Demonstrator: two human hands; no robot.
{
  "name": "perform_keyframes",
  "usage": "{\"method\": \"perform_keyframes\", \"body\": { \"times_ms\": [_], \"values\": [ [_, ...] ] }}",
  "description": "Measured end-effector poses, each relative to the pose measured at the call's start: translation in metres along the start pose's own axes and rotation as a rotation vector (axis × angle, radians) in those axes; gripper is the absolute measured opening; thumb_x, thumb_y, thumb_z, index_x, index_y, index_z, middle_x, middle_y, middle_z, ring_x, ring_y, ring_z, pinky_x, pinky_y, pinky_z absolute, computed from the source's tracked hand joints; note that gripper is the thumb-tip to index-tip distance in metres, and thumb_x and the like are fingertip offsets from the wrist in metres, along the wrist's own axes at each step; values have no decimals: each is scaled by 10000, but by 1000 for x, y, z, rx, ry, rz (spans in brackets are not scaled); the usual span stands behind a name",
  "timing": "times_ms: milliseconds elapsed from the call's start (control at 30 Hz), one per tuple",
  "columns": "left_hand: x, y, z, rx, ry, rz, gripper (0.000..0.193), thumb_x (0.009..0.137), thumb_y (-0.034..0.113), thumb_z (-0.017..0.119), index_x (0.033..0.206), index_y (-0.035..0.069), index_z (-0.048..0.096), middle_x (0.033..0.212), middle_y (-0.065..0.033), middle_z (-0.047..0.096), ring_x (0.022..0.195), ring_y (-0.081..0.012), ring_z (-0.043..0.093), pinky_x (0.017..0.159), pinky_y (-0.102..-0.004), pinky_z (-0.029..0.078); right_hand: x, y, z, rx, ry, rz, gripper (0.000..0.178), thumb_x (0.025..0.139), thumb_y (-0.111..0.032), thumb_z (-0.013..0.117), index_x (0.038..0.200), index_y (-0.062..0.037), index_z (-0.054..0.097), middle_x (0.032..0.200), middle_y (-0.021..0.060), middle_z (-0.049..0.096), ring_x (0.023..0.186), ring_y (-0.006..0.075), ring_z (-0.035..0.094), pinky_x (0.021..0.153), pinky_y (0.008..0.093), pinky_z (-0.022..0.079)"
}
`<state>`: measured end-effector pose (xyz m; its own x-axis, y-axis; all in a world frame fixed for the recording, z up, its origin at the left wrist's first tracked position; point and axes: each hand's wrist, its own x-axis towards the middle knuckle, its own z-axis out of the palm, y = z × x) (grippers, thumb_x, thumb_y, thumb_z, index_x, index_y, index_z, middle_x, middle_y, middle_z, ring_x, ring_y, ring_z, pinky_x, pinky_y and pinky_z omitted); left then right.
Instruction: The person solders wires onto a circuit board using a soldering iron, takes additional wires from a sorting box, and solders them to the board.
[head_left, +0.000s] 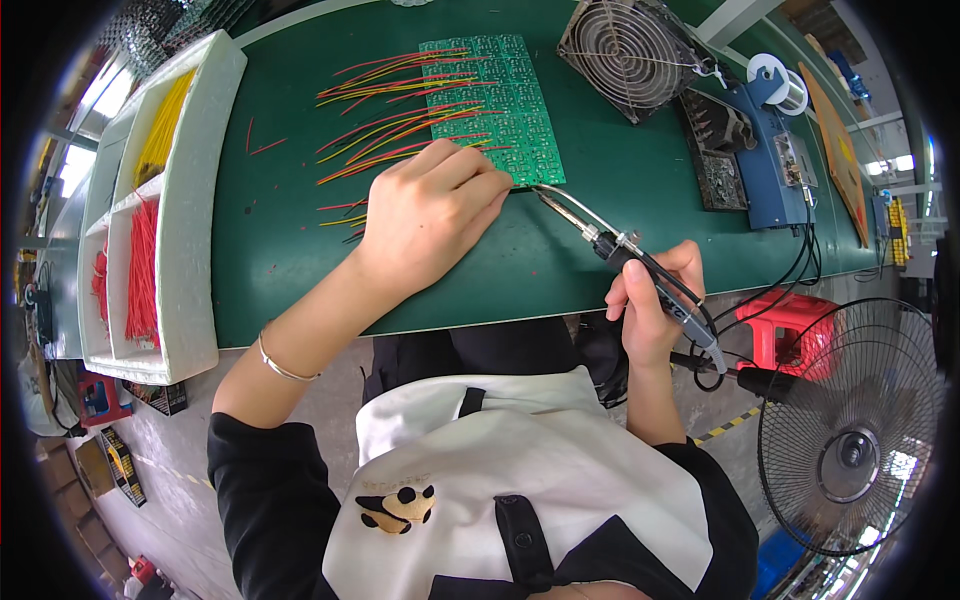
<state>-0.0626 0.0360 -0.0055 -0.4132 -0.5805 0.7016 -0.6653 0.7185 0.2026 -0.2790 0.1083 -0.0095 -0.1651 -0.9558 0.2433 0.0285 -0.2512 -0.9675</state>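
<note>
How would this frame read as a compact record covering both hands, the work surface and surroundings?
Left hand: at the circuit board panel's near edge; anything pinched is hidden
Right hand: holding a soldering iron, tip near that edge
Work surface: green tabletop
Laid-out wires: mostly red and yellow, many right ends over the panel
Left side: white foam box with yellow wire bundle and red wire bundle
Right side: square-framed fan, round fan, red stool

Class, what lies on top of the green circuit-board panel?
On the panel, red and yellow wires lie across the left side; the left hand covers the lower-left corner, hiding whatever is beneath.
</note>
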Motion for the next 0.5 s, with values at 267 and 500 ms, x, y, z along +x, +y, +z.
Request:
{"method": "perform_keyframes", "body": {
  "times_ms": [267,500],
  "values": [
    [-2,1,-7,5,-44,-5,162,678,71,702,828,83,644,784,-15,571,672,-165,576,526,-282,478,5,1,-7,130,77,-78,212,826,-59,602,823,-31,392,530,90,529,367,90,445,361,190,358],
    [-8,-4,-12,49,-109,5,264,689,44,673,919,49,543,902,-63,543,752,-205,592,569,-308,500,42,-2,-28,146,285,-128,185,862,-104,574,784,-61,411,523,64,480,385,95,394,376,204,314]
  ]
}}
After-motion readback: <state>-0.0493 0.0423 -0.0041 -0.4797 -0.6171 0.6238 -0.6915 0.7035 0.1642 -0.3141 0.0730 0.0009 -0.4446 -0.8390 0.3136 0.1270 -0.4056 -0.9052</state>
